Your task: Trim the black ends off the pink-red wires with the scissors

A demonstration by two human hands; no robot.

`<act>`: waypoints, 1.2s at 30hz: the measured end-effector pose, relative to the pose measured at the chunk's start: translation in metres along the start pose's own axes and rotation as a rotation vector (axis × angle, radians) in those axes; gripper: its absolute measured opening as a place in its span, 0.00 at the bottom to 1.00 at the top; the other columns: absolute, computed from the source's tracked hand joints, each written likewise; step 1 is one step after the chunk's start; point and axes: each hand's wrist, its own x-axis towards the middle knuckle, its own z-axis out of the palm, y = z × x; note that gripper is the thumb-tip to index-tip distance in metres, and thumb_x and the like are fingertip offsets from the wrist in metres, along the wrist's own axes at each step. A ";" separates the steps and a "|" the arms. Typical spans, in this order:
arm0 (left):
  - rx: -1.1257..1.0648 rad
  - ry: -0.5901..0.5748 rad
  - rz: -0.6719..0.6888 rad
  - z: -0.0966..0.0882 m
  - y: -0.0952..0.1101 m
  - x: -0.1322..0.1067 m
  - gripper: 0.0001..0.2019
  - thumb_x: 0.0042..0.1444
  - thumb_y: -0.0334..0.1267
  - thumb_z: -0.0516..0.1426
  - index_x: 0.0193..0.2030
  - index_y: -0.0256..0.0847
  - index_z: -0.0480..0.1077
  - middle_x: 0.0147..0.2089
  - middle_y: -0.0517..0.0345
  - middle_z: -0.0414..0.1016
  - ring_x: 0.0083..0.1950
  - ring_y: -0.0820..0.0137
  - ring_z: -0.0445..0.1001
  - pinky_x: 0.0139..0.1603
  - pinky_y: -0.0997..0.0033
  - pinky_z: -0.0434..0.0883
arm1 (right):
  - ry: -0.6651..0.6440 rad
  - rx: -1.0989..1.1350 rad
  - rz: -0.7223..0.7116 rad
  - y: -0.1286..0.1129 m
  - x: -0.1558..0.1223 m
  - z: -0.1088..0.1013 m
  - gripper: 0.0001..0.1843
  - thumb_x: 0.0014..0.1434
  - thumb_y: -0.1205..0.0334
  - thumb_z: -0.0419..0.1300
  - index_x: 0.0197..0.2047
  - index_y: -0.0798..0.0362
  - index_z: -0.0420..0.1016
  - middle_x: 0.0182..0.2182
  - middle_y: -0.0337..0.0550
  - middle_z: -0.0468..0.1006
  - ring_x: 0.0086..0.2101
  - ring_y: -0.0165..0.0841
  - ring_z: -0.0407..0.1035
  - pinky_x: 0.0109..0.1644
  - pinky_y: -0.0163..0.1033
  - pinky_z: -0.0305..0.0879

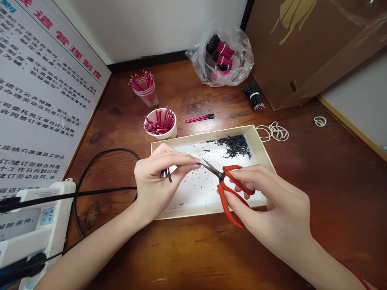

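Red-handled scissors (pixel 224 198) sit in the right hand (pixel 272 205), its fingers (pixel 242 177) curled around the plastic loops, with the narrow black blades (pixel 210 168) slightly parted and their tips just beside the left forefinger. The left hand (pixel 155 181) holds a few short black wire pieces (pixel 168 175) in a narrow pinch, the ends poking out below the fingers. Both hands hover over a shallow cardboard tray (pixel 211 135) with a cream rim and a white floor scattered with tiny dark clippings (pixel 193 185). A heap of black wire snippets (pixel 234 146) lies toward its far corner.

Beyond the tray, on the wooden desk (pixel 335 201), stand a white paper cup of red wires (pixel 160 123) and a clear plastic cup (pixel 145 93) holding more, with loose red wires (pixel 199 118) lying nearby. Farther back are a plastic bag of bundled red-and-black wires (pixel 219 60), a tied black wire bundle (pixel 253 94) and white rubber bands (pixel 272 131). On the left, a black cable (pixel 102 159) curves beside a white electrical device (pixel 39 225), below a printed Chinese notice (pixel 45 80). A brown paper bag (pixel 287 52) stands in the far right corner.
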 end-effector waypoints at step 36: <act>0.033 -0.007 0.136 0.000 -0.005 0.001 0.14 0.52 0.21 0.67 0.36 0.46 0.82 0.33 0.63 0.84 0.32 0.74 0.73 0.31 0.73 0.70 | 0.036 -0.016 -0.054 0.004 -0.004 0.001 0.13 0.56 0.75 0.63 0.41 0.49 0.73 0.28 0.37 0.75 0.25 0.28 0.67 0.26 0.34 0.66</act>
